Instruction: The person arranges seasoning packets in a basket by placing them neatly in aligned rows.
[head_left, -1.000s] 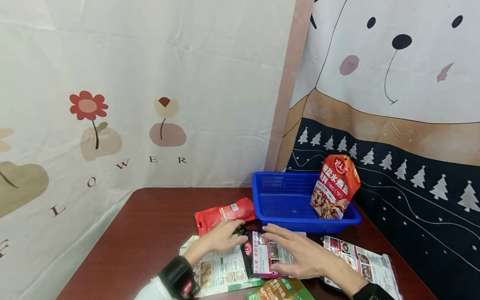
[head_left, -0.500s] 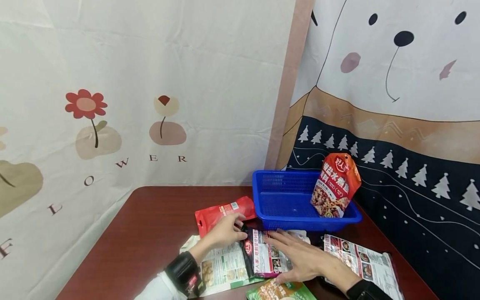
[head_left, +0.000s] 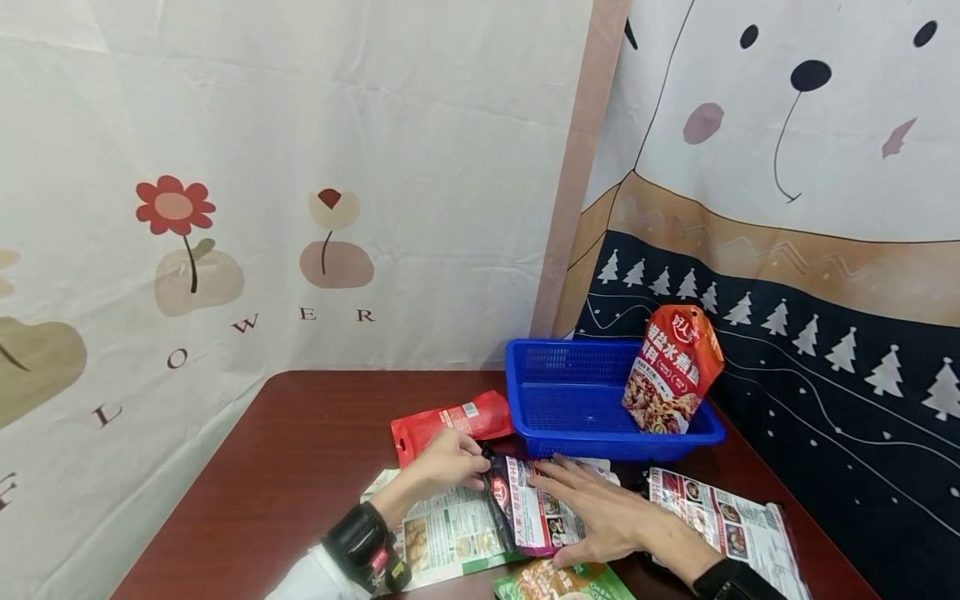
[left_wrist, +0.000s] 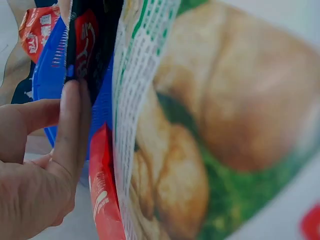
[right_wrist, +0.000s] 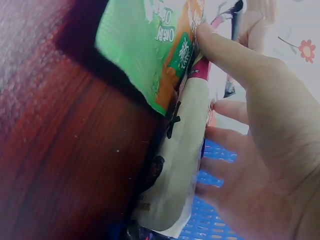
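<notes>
L hand (head_left: 444, 461) pinches dark pkt (head_left: 527, 504) at its 10–11 o'clock corner; R hand (head_left: 603, 512), fingers spread, rests on pkt's 3 o'clock side. Basket (head_left: 600, 448) at 1 o'clock, green pkt (head_left: 562, 583) at 5.

The head camera looks forward and down over the counter (head_left: 247, 483); the wrist cameras look closely past the left hand (left_wrist: 42, 185) and right hand (right_wrist: 280, 120), all three catching the blue basket (head_left: 570, 404).
</notes>
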